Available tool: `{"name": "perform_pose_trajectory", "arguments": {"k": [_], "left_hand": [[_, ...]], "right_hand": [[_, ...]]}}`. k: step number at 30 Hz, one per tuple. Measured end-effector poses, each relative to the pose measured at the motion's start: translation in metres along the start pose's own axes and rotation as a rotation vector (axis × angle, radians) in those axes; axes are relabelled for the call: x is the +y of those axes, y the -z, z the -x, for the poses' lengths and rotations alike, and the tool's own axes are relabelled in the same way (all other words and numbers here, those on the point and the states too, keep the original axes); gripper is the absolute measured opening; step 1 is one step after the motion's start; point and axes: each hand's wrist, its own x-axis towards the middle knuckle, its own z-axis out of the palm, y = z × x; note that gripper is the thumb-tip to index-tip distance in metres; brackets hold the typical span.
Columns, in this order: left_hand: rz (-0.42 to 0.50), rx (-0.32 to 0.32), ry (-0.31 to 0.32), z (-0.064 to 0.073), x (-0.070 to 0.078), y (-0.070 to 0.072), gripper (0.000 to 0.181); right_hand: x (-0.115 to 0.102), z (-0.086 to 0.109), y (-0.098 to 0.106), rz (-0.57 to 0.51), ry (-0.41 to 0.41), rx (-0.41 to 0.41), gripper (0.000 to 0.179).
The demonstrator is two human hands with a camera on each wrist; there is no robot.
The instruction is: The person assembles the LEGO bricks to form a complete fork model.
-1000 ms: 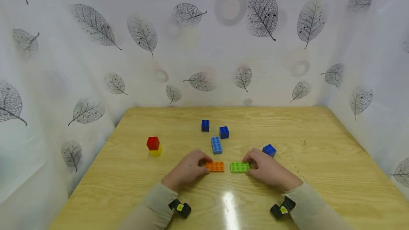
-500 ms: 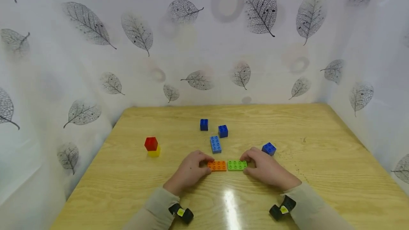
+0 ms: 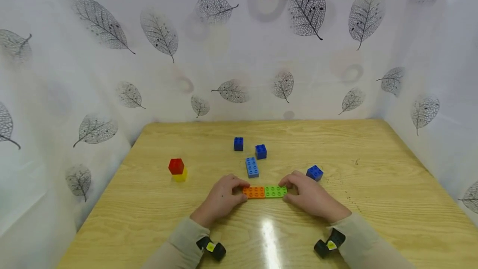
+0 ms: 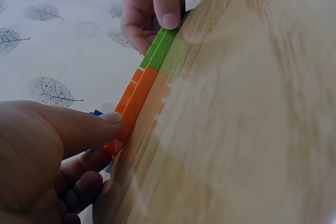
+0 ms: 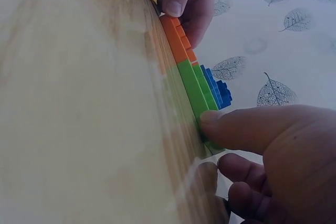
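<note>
An orange building brick [image 3: 254,192] and a lime green building brick [image 3: 275,192] lie end to end on the table, their short ends touching. My left hand [image 3: 223,197] pinches the orange brick's left end between thumb and fingers. At the other end, my right hand [image 3: 309,195] pinches the green brick the same way. Seen from the left wrist, the orange brick [image 4: 135,103] and green brick [image 4: 160,48] form one straight row flat on the wood. In the right wrist view, my right thumb [image 5: 212,119] presses the green brick's near side.
Behind the row lies a light blue brick [image 3: 252,167], with dark blue bricks [image 3: 238,144] [image 3: 261,151] farther back. Another dark blue brick [image 3: 315,173] sits just beyond my right hand. A red brick [image 3: 176,166] is stacked on a yellow one [image 3: 180,174] at the left. A leaf-patterned curtain surrounds the table.
The green brick has slid left in my right hand and the gap to the orange brick has closed. The orange brick has moved slightly right. Both hands keep their pinch.
</note>
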Motion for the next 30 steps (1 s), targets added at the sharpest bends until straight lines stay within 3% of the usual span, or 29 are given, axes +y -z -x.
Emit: {"name": "perform_pose_trajectory", "arguments": {"k": [13,18,25,30], "left_hand": [[0.017,-0.005,0.018,-0.001,0.002,0.0,0.033],[0.027,-0.002,0.02,-0.001,0.002,-0.002,0.033],[0.031,0.001,0.023,-0.001,-0.001,-0.002,0.033],[0.04,0.003,0.029,-0.001,-0.004,0.0,0.033]], "right_hand": [[0.001,0.006,0.005,-0.077,-0.001,0.018,0.036],[-0.007,0.012,0.016,-0.11,-0.001,0.074,0.034],[-0.008,0.016,0.032,0.092,0.041,0.212,0.034],[0.001,0.015,0.044,0.196,0.02,0.264,0.036]]}}
